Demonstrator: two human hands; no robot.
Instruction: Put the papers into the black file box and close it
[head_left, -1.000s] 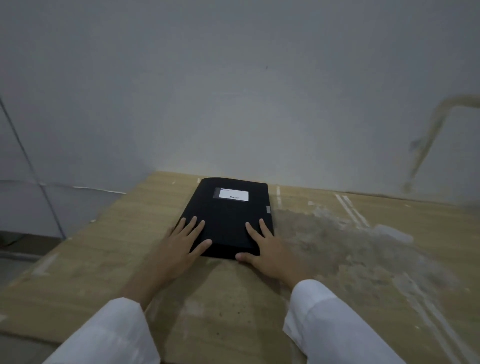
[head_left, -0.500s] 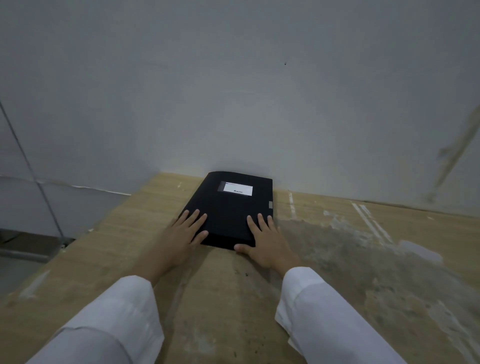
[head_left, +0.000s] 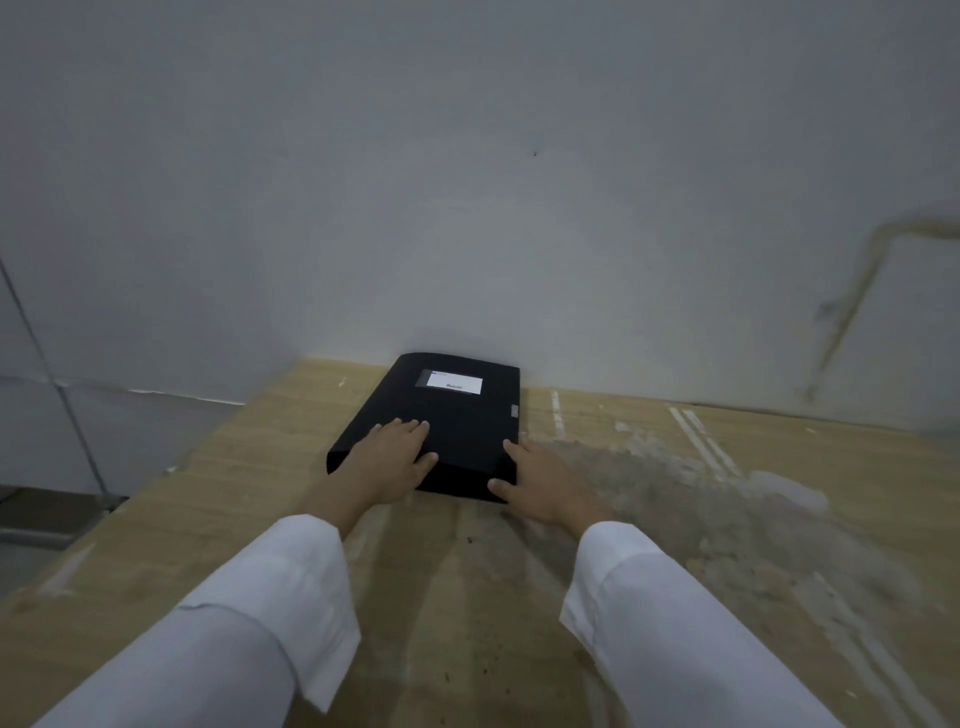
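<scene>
The black file box (head_left: 462, 418) lies flat and closed on the wooden table (head_left: 457, 597), its far end close to the wall. A white label (head_left: 453, 382) sits near its far end. No papers are visible outside it. My left hand (head_left: 389, 460) rests flat on the near left part of the lid, fingers together. My right hand (head_left: 543, 480) cups the near right corner, thumb against the front face and fingers along the right side. Both arms are in white sleeves.
A grey wall (head_left: 519, 234) rises directly behind the box. The table's right half carries a pale, dusty stain (head_left: 701, 493). The table's left edge (head_left: 171, 467) drops off to the floor.
The box has slid farther from me toward the wall. My right hand has moved off the lid to the near right corner. My left hand stays flat on the lid.
</scene>
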